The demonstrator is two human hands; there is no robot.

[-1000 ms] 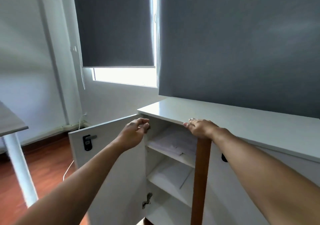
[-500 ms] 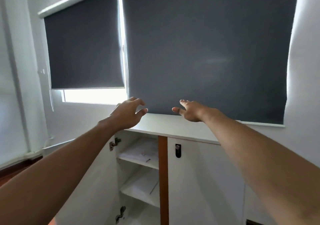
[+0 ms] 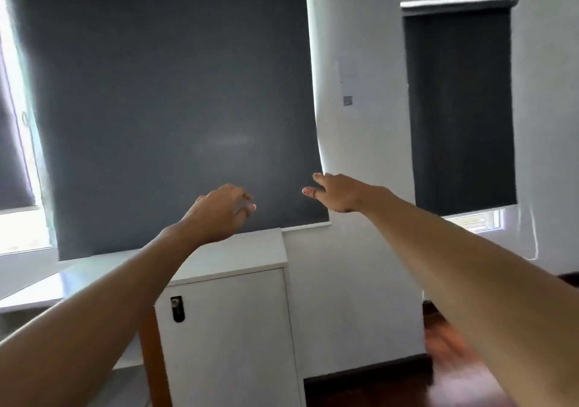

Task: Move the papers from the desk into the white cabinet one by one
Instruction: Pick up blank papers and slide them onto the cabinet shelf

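Now my left hand (image 3: 219, 210) and right hand (image 3: 336, 192) hang empty, fingers loosely spread above the white cabinet (image 3: 225, 328), free for fetching another paper, I judge

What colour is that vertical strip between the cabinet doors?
Reddish-brown wood tone, against the white cabinet; the vertical strip shows best in the head view.

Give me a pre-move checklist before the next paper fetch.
1. Left hand free of paper: ok, nothing in its grip.
2. Right hand free: ok, fingers spread.
3. Both hands clear of the white cabinet: ok, raised above its top.
4. Right cabinet door shut: ok.
5. Left compartment state: cannot tell, hidden behind the left arm.
6. Desk and remaining papers located: cannot tell, out of view.
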